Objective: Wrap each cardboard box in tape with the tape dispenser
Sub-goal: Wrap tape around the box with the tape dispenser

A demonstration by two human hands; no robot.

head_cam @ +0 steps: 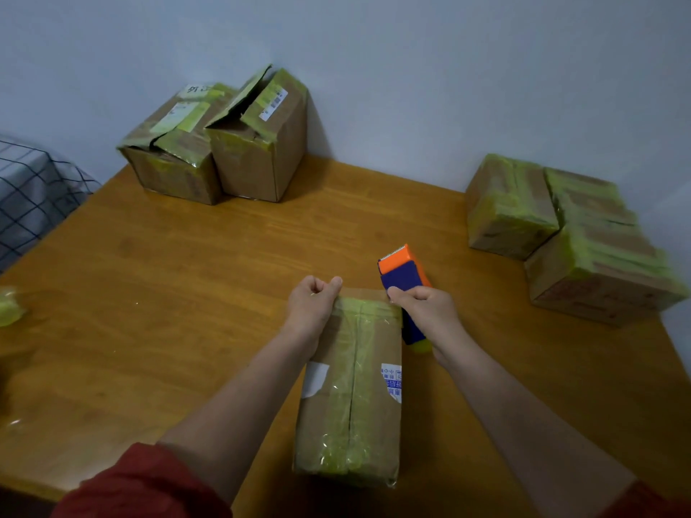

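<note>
A long cardboard box (351, 390) lies in front of me on the wooden table (187, 278), with yellow-green tape down its middle seam and over both ends. My left hand (312, 304) sits at the box's far left corner, fingers curled, thumb on the top edge. My right hand (426, 308) grips the blue and orange tape dispenser (405, 278) at the far right corner, its orange blade end pointing away from me.
Two partly taped boxes (220, 143) with open flaps stand at the back left against the wall. Three taped boxes (561, 226) sit at the right edge. A tape scrap (9, 312) lies at the left edge. A checked cloth (30, 196) is beyond the table's left.
</note>
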